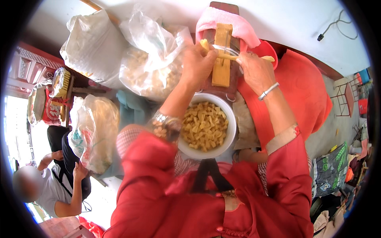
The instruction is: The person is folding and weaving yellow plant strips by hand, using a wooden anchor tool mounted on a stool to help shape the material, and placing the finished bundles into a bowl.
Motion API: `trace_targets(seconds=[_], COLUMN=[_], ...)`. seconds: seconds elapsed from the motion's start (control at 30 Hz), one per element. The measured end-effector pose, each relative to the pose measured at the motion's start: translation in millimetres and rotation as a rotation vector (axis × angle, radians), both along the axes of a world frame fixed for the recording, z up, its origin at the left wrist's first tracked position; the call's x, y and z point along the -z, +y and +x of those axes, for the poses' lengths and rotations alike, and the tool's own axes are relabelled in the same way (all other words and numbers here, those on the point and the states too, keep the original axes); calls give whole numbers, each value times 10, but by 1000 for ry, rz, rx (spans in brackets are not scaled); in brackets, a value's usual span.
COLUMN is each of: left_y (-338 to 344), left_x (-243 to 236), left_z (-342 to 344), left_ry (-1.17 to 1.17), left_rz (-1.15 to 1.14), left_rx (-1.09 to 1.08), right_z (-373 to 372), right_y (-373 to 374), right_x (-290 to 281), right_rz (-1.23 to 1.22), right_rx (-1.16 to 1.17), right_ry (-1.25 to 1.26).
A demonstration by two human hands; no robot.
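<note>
Pink towel (228, 19) behind wooden block (221, 75), 1 o'clock; red cloth (299, 89), 2–3; clear bag (137, 73), 11, pale pieces (158, 81). Central white bowl (232, 125): yellow pieces (204, 125). Left hand (197, 65), right hand (257, 73) closed on yellow stick (227, 56), across block.

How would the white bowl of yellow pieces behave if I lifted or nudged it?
The white bowl would probably hold its shape when lifted, as its rim looks round and rigid. The yellow pieces spread across it suggest some added weight. Lying loose and uncovered, they may shift or spill if it tips.
</note>
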State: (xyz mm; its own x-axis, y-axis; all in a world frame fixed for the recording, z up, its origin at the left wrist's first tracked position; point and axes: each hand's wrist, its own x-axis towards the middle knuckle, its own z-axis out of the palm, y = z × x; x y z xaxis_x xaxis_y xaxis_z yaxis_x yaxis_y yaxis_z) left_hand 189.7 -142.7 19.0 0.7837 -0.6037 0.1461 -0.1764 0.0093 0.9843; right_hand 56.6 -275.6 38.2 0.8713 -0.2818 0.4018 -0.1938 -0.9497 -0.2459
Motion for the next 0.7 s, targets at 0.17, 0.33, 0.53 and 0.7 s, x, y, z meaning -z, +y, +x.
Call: trace_targets(seconds=[0.17, 0.33, 0.53, 0.7], left_y=[98, 698, 1388, 1537], left_x=[40, -140, 572, 783], left_z=[-71, -531, -1189, -1451], left_ry=[-237, 107, 544, 1103], left_rz=[207, 331, 349, 25], left_rx=[-114, 107, 369, 405], right_z=[-133, -627, -960, -1094], right_y=[109, 582, 1406, 1825], right_x=[366, 334, 357, 638], right_rz=[155, 359, 400, 610], right_rx=[41, -31, -406, -590], right_ry=[-48, -190, -189, -210])
